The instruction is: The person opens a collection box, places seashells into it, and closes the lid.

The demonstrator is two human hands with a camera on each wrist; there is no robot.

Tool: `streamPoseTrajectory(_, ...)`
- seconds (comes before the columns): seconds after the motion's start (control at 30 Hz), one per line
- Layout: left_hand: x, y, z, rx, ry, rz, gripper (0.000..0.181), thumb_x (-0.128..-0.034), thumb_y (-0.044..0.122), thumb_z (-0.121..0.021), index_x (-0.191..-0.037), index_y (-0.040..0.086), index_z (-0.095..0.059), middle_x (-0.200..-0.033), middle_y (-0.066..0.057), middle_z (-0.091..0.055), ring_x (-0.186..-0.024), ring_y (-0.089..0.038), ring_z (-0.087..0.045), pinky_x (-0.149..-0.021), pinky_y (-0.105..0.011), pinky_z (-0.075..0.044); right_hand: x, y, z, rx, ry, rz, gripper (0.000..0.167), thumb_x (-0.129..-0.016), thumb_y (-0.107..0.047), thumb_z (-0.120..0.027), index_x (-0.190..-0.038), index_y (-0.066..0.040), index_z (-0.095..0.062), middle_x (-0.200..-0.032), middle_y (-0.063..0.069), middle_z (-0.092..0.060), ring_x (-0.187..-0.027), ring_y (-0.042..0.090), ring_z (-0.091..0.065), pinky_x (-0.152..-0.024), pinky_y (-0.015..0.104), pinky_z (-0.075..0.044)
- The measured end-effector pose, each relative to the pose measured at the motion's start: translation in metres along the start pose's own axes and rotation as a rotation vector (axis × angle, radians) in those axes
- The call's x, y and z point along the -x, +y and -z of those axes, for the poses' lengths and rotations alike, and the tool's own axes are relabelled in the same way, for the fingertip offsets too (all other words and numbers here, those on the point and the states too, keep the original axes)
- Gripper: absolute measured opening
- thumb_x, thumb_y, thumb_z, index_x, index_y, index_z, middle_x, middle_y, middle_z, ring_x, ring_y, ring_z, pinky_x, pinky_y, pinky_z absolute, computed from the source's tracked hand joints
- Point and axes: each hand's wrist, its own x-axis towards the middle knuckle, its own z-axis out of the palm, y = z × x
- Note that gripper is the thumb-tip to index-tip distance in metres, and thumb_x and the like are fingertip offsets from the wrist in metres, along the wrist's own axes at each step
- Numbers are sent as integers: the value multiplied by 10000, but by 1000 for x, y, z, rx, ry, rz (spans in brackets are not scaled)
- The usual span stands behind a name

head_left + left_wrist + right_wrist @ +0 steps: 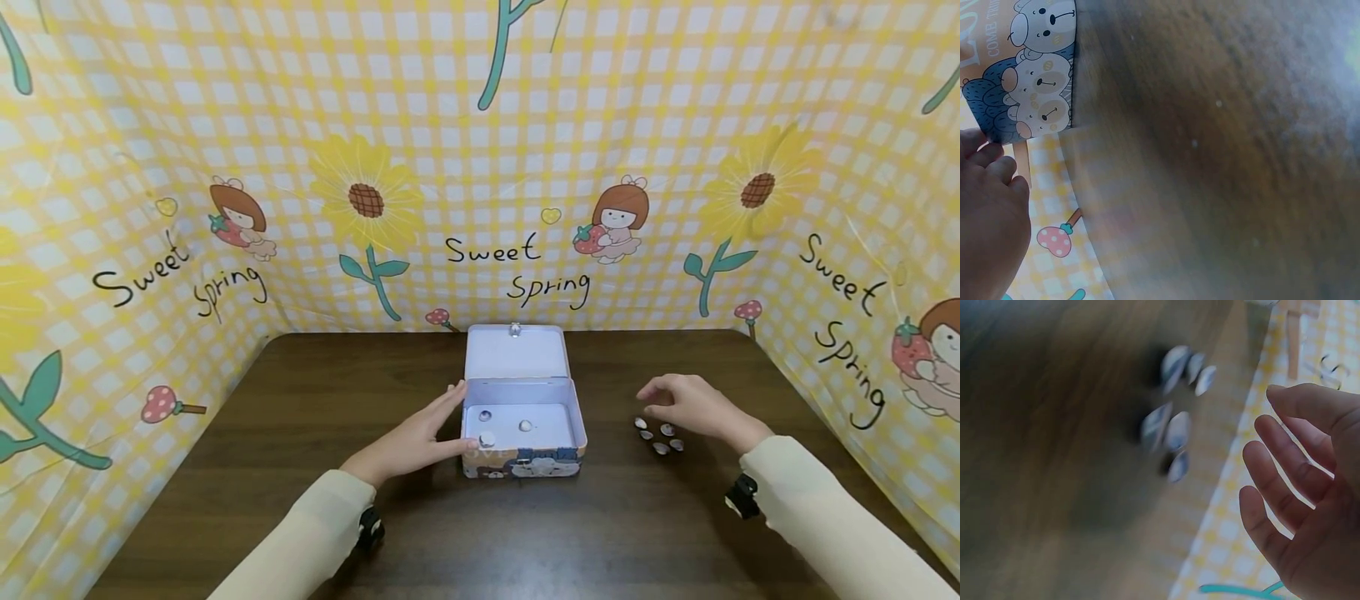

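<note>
An opened tin box (523, 464) with a bear print stands on the table, its hinged lid (516, 354) raised at the back. Inside it lie three small seashells, one of them near the middle (525, 426). My left hand (412, 439) touches the box's left side, fingers extended toward the back and thumb at the front corner. In the left wrist view, its fingertips (1004, 167) meet the printed side. To the right of the box, my right hand (693, 407) hovers with loosely bent fingers, nothing between them. Several seashells (1177, 431) lie on the table just below it.
The dark wooden table (345, 367) carries the box and the loose shells. A yellow checked cloth (450, 108) with printed flowers hangs behind the table and along both sides. The box lid stands close to the back cloth.
</note>
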Motion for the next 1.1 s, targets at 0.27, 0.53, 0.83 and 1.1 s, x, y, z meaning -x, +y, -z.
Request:
streamPoseTrajectory(0.27,0,1,-1,4,-4,-2,955,-926,608,-624,-1629,286,-64,-1646,145,-4,-1508,-127,-25,-1158,-577,-190,12,31,-7,23,13,-10,164,-912,-71,-703,-1066,-41,-754,-1012,75,-716,-846,185,-620,-720,411,-501)
streamPoseTrajectory(0.53,-1,1,1,3,-5,-3,950,-931,598,-625,-1629,282,-63,-1640,154,0,-1508,-126,-18,-1161,-572,-185,18,50,-14,23,52,-28,175,-896,-66,-709,-1058,-59,-773,-945,28,-675,-724,123,-461,-670,344,-410)
streamPoseTrajectory(0.83,0,0,0,-3,-4,-13,954,-932,596,-625,-1631,264,-67,-1671,68,-23,-1509,-136,-19,-1159,-575,-190,23,53,-17,7,83,-48,165,-889,-109,-751,-1044,-52,-763,-891,-11,-641,-701,104,-455,-625,315,-399)
streamPoseTrajectory(1.1,0,1,0,-8,-5,-8,958,-928,601,-628,-1631,266,-70,-1674,60,-24,-1509,-137,-23,-1157,-578,-192,23,52,-16,-4,71,-50,156,-893,-109,-751,-1037,-48,-762,-920,18,-666,-709,109,-477,-625,320,-419)
